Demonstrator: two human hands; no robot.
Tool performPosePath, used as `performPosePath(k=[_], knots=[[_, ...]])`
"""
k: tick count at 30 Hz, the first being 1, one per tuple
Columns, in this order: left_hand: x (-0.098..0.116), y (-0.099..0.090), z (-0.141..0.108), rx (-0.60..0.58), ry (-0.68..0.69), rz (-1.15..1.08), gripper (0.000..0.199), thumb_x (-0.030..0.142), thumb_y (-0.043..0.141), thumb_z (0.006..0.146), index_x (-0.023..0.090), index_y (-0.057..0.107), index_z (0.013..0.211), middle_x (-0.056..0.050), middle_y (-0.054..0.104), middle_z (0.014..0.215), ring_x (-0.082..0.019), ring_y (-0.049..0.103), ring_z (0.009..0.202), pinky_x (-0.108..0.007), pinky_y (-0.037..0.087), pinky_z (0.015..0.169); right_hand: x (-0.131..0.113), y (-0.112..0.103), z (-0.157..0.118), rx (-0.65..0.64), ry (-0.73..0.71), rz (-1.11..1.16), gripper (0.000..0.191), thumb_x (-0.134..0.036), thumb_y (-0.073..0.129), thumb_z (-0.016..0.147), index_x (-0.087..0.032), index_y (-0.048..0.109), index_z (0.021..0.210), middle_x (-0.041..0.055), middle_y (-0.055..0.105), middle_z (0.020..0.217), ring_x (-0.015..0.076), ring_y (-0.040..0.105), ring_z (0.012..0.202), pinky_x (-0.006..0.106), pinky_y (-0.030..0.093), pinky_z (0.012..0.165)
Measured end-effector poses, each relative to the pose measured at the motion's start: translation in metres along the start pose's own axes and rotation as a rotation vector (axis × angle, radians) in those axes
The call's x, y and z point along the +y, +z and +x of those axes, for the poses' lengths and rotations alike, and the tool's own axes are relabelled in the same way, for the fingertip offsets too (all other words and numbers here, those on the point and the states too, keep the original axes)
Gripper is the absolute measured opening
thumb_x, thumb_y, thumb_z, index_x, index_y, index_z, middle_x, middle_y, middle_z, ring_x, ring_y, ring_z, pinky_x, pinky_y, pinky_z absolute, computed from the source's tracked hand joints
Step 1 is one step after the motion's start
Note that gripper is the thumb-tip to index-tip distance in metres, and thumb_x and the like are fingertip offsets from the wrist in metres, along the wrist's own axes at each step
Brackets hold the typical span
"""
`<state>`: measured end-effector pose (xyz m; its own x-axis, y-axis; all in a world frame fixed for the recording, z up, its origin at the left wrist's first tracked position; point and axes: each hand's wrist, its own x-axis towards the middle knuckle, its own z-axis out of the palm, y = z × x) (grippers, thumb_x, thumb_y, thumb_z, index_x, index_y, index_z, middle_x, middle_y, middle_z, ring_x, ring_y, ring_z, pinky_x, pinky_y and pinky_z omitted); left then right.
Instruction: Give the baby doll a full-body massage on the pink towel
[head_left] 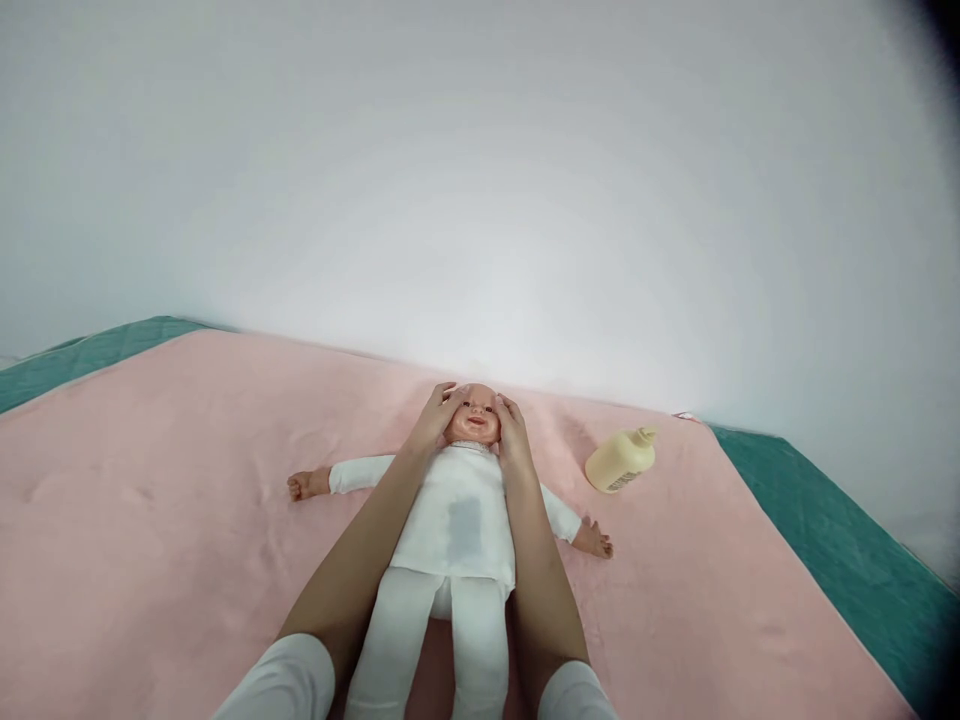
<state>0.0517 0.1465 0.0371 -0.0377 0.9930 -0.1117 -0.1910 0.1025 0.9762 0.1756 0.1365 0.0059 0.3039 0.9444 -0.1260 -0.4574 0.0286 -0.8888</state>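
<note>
A baby doll [469, 510] in a white top and white trousers lies on its back, arms spread out to both sides and legs toward me. My left hand [438, 412] rests along the left side of the doll's head, fingers stretched and slightly curved near the brow. On the head's other side lies my right hand [514, 425], its fingers extended against the temple and cheek. The palms are turned toward the head, so their contact is partly hidden. Both forearms run up alongside the doll's body, over its arms.
A pale yellow pump bottle [620, 462] stands tilted in view to the right of the doll. Under everything is a pink blanket [187, 520] over a green quilted mat [832, 540]. Behind its far edge rises a white wall [480, 180].
</note>
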Motion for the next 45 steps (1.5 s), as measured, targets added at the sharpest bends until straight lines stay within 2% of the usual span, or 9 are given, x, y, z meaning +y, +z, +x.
performPosePath(k=[6,15,22,26,30,41,45], knots=[[-0.009,-0.002,0.004,-0.098,0.013,-0.1,0.043,0.036,0.074,0.079,0.016,0.061,0.115,-0.014,0.063,0.122,-0.026,0.063,0.111,-0.034,0.052,0.093,0.002,0.003,-0.003,0.025,-0.041,0.002,0.044,-0.039,0.077,0.07,-0.021,0.062,0.106,0.0054,0.066,0.116,0.0181,0.067,0.1,0.028,0.058,0.081],[-0.019,-0.004,0.009,-0.085,-0.046,-0.216,0.051,0.03,0.079,0.075,0.015,0.059,0.119,-0.015,0.063,0.119,-0.024,0.066,0.102,-0.036,0.055,0.089,-0.001,0.005,-0.006,0.059,0.024,0.051,0.052,-0.029,0.082,0.06,-0.02,0.06,0.106,0.0072,0.066,0.117,0.019,0.069,0.094,0.029,0.06,0.077],[-0.017,-0.002,0.008,-0.051,-0.061,-0.205,0.05,0.02,0.079,0.073,0.014,0.059,0.118,-0.015,0.063,0.117,-0.024,0.067,0.101,-0.036,0.056,0.088,0.001,0.006,-0.005,0.114,0.026,0.042,0.048,-0.023,0.078,0.061,-0.02,0.06,0.105,0.0075,0.065,0.117,0.0182,0.069,0.092,0.029,0.06,0.076],[-0.016,-0.002,0.007,-0.065,-0.078,-0.251,0.049,0.018,0.078,0.073,0.014,0.058,0.118,-0.014,0.065,0.112,-0.021,0.067,0.093,-0.034,0.056,0.083,0.001,0.006,-0.005,0.111,0.025,0.045,0.046,-0.023,0.077,0.061,-0.019,0.06,0.104,0.0065,0.066,0.11,0.0181,0.069,0.089,0.029,0.059,0.074],[-0.012,-0.002,0.003,-0.068,-0.105,-0.31,0.048,0.018,0.078,0.072,0.015,0.059,0.115,-0.011,0.066,0.105,-0.017,0.067,0.085,-0.03,0.056,0.078,0.004,0.004,-0.003,0.086,-0.007,0.071,0.046,-0.024,0.078,0.061,-0.019,0.061,0.103,0.0044,0.067,0.102,0.0179,0.068,0.09,0.03,0.058,0.079],[-0.012,-0.007,0.006,-0.126,-0.144,-0.384,0.04,0.019,0.075,0.074,0.016,0.061,0.11,-0.008,0.068,0.096,-0.017,0.067,0.081,-0.029,0.055,0.075,0.005,0.005,-0.005,0.063,-0.03,0.136,0.041,-0.025,0.077,0.062,-0.019,0.063,0.1,0.0014,0.069,0.094,0.0156,0.067,0.086,0.029,0.056,0.077],[-0.012,-0.01,0.008,-0.139,-0.173,-0.41,0.04,0.016,0.076,0.072,0.016,0.061,0.109,-0.007,0.068,0.094,-0.017,0.066,0.081,-0.03,0.055,0.076,0.004,0.004,-0.002,0.069,0.012,0.175,0.035,-0.022,0.075,0.063,-0.019,0.063,0.096,0.0011,0.07,0.091,0.0155,0.067,0.082,0.031,0.056,0.079]])
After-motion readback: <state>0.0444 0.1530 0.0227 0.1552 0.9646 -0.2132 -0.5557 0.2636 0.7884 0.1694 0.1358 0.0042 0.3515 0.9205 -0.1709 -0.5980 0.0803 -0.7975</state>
